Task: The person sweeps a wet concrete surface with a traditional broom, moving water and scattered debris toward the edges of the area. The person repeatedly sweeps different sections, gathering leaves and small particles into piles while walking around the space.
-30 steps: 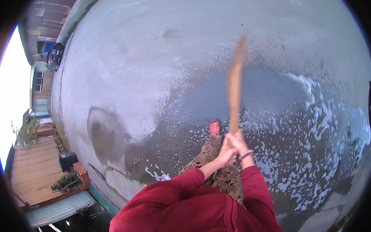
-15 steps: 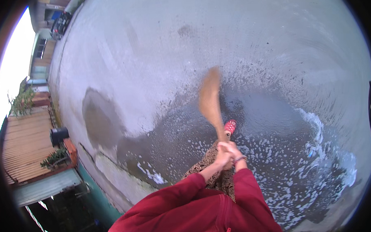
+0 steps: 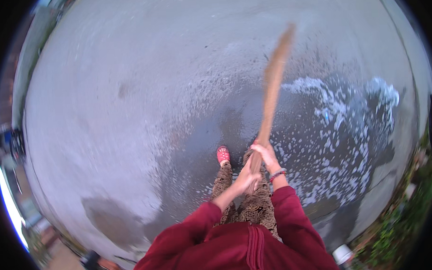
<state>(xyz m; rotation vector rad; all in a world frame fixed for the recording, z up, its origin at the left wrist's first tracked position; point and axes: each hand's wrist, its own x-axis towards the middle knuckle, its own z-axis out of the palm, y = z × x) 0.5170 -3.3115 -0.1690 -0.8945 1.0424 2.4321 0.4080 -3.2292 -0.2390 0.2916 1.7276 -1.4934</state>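
The left hand [image 3: 248, 176] was closed around the lower handle of the stick broom [image 3: 272, 85], the right hand [image 3: 266, 154] gripping just above; to me, the stacked grip appeared to favour leverage. The blurred broom slanted forward-right over wet concrete [image 3: 195, 140], left of scattered foam [image 3: 326, 95]. Half a second earlier, its tip had pointed slightly left, the hands closer together

The left hand [image 3: 246, 178] grips a tan broom [image 3: 272, 95] near its butt, the blurred far end probably bundled fibres; the right hand [image 3: 266, 155], bracelets [image 3: 278, 175] at its wrist, holds it farther along. White suds [image 3: 333, 102] dot wet concrete [image 3: 296, 114] rightward; a red clog [image 3: 223, 154] stands leftward.
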